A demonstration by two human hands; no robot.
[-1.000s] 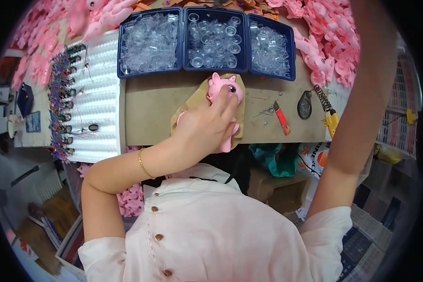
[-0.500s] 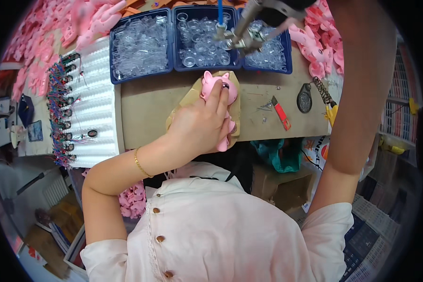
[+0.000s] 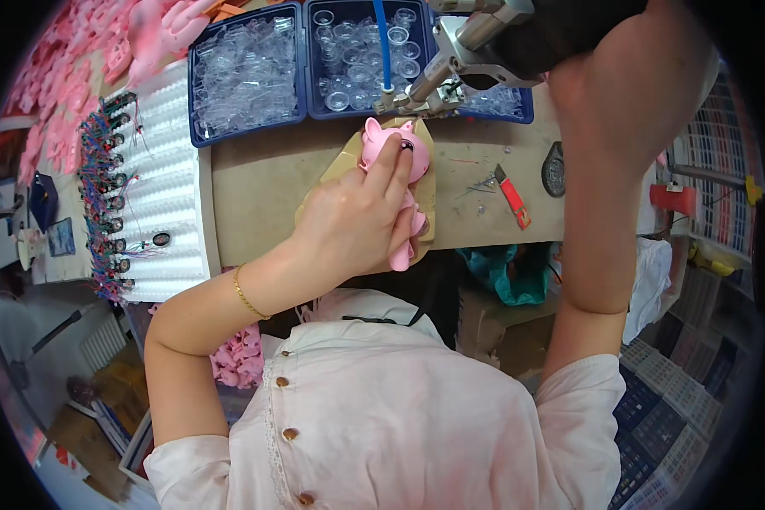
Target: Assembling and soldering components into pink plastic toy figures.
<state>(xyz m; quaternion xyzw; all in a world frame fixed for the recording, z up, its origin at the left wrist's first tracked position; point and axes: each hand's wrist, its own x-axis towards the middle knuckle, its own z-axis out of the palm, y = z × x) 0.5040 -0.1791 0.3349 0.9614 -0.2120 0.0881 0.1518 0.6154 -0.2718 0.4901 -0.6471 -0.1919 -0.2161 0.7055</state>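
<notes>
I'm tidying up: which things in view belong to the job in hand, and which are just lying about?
Apparently in use:
- pink plastic animal toy, under the left hand
- tan angular block beneath the toy
- silver metal tool with blue tube, in the right hand

Apparently lying about:
- red plastic cutter knife
- dark oval disc
- crumpled teal plastic bag

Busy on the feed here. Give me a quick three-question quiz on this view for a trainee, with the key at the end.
1. Multiple choice: what touches the pink toy?
A: left hand only
B: right hand only
C: neither hand
2. True or false: the red knife lies to the right of the toy.
3. Count: how many blue bins of clear plastic pieces are in view?

Key: 1, A; 2, true; 3, three.
</notes>
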